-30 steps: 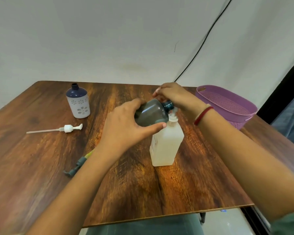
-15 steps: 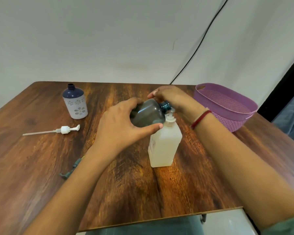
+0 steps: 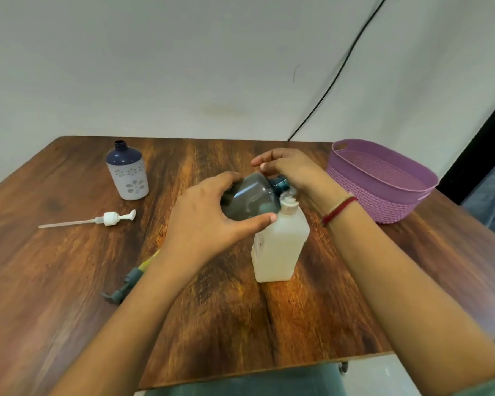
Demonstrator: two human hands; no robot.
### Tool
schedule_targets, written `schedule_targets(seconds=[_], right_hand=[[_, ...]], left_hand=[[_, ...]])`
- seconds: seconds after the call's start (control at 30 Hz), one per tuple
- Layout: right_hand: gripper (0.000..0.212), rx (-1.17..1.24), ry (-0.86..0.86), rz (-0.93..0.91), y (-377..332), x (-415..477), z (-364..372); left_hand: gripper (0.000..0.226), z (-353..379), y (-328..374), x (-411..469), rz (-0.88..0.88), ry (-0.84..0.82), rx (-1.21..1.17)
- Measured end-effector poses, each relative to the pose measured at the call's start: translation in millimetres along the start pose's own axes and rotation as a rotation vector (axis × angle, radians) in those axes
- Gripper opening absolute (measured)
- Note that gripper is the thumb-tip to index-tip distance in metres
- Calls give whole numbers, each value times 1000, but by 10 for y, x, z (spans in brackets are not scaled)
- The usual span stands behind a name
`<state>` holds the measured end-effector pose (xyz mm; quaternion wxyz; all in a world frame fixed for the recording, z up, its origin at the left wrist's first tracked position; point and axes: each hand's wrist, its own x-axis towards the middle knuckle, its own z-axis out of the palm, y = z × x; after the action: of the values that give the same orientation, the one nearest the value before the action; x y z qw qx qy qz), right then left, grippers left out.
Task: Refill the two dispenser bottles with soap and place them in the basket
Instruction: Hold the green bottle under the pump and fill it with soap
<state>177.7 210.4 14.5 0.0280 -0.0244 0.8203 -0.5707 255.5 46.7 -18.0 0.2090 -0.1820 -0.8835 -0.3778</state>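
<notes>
Your left hand (image 3: 209, 221) grips the smoky grey plastic dispenser bottle (image 3: 252, 198), tipped sideways mid-table, neck just above the white square soap bottle (image 3: 280, 247). Right hand (image 3: 289, 170) curls at that neck; can't tell what its fingers hold. Purple plastic basket (image 3: 383, 190) sits to the right, apart.

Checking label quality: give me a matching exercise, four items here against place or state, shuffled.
1 grey bottle
2 navy-and-white bottle
3 white pump
4 purple basket

A lying flat on the table
B at the far right
C tilted, held by the left hand
D upright, uncapped

Pairs: 1-C, 2-D, 3-A, 4-B
</notes>
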Motion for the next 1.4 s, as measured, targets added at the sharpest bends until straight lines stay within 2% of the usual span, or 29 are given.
schedule_targets(seconds=[0.13, 0.23, 0.3, 0.47, 0.53, 0.63, 0.73, 0.83, 0.9, 1.07, 1.17, 1.3, 1.4], right_hand=[[21, -62, 8, 8, -29, -39, 18], [15, -280, -48, 13, -203, -50, -44], [20, -407, -93, 41, -242, -42, -37], [27, -179, -24, 61, -86, -125, 18], [29, -205, -17, 46, -133, -146, 11], [28, -373, -42, 3, -281, -127, -21], [27, -380, -51, -20, -252, -77, -38], [25, -159, 0, 12, -93, -40, -20], [25, -94, 28, 26, -20, -40, -10], [16, -249, -35, 1, -202, -41, -34], [25, -358, -79, 19, -227, -39, -16], [22, -141, -50, 45, -88, -87, 5], [18, -256, -42, 27, -164, -80, -26]], left_hand=[[77, 12, 12, -61, -39, 1, -39], [75, -16, 59, 4, -17, 24, -35], [77, -22, 57, 26, -10, 20, -17], [79, 40, 33, -81, -48, 20, -35], [77, 35, 43, -86, -57, 27, -43], [74, 2, 77, -25, -31, 42, -39], [74, -3, 69, 2, -24, 50, -14], [76, 43, 40, -46, -38, 49, -31], [76, 76, 37, -85, -62, 47, -44], [70, 24, 61, -22, -51, 53, -60], [70, 8, 45, 7, -26, 38, -33], [78, 71, 29, -78, -67, 25, -57], [80, 51, 60, -79, -68, 34, -70]])
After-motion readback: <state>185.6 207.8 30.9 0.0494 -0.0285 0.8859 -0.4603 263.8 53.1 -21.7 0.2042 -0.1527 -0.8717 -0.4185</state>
